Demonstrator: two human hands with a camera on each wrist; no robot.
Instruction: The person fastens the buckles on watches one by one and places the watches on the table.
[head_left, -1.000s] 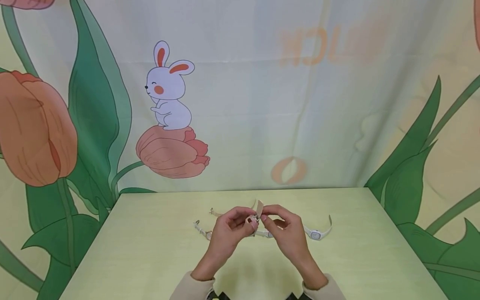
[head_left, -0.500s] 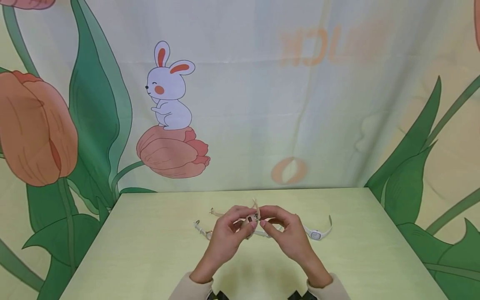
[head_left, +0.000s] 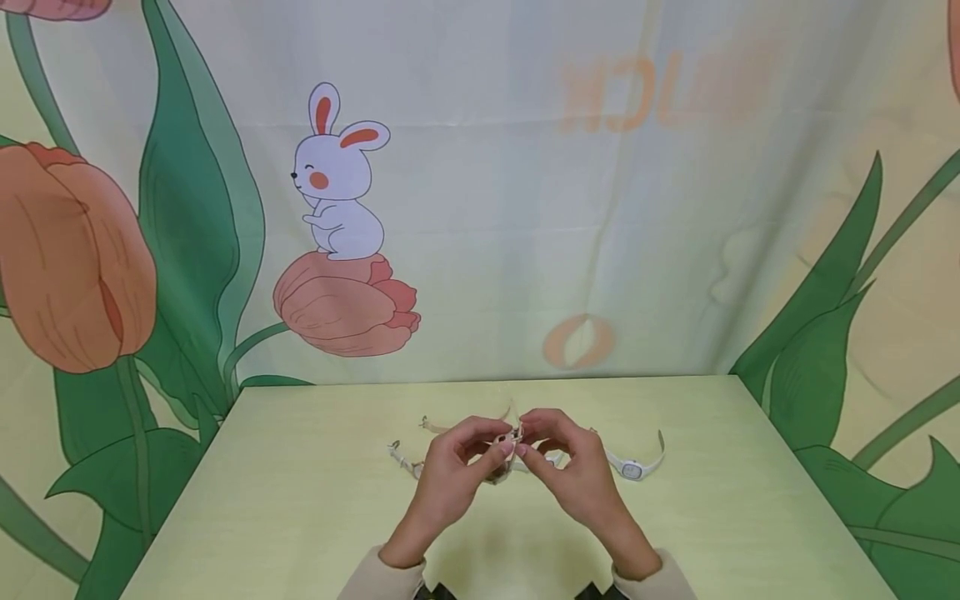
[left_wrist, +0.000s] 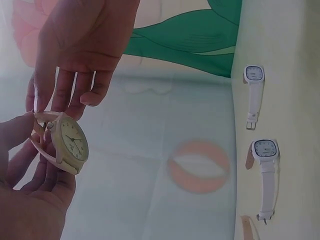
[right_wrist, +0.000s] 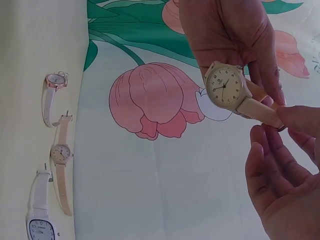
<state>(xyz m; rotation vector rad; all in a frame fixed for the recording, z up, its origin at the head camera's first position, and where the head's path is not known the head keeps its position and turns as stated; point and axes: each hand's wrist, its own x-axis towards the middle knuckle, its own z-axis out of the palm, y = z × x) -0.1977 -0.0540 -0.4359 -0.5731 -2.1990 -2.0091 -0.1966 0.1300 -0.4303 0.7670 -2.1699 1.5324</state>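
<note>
A cream wristwatch (right_wrist: 225, 86) with a round dial and Arabic numerals is held above the table between both hands; its strap is bent round into a loop. My left hand (head_left: 453, 467) pinches the watch's strap by the case, thumb and fingertips on it. My right hand (head_left: 573, 458) pinches the strap's end from the other side, fingertips close to the left ones. In the left wrist view the watch (left_wrist: 70, 142) hangs dial outward below the joined strap ends. The buckle is mostly hidden by the fingers.
Several other watches lie on the pale table (head_left: 300, 500) beyond the hands: a white square one (head_left: 631, 470) at right, another white square one (left_wrist: 265, 150), a beige one (right_wrist: 61, 154) and a white-strapped round one (right_wrist: 56, 80). A printed curtain (head_left: 487, 208) stands behind.
The raised strap end has turned and been drawn in between the fingertips. The watch case now shows lower, below the left thumb. The other watches have stayed put.
</note>
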